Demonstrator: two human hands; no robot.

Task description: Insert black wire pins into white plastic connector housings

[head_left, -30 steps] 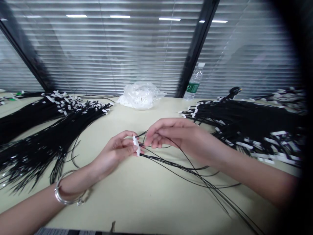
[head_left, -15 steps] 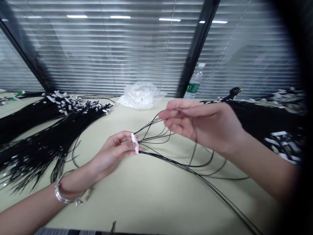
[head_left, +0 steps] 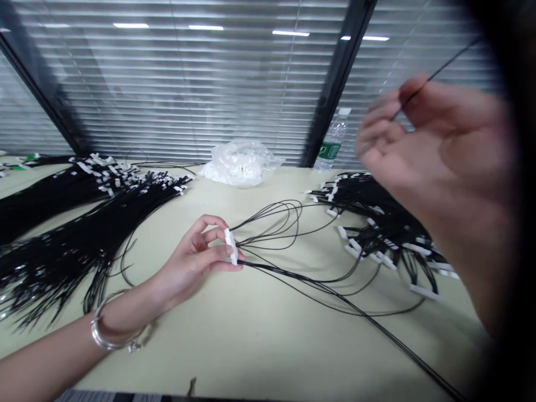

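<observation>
My left hand pinches a small white connector just above the pale table. Several thin black wires run from the connector, some looping back, others trailing to the lower right. My right hand is raised high at the right, blurred, with thumb and fingers closed on one thin black wire that sticks up past the fingertips. A silver bangle sits on my left wrist.
A large pile of black wires with white connectors covers the left of the table. Another such pile lies at the right. A clear plastic bag and a water bottle stand at the back by the blinds.
My right hand has lifted from beside the connector up and to the right, drawing one wire with it. The loops by the connector have spread wider. My left hand has stayed put.
</observation>
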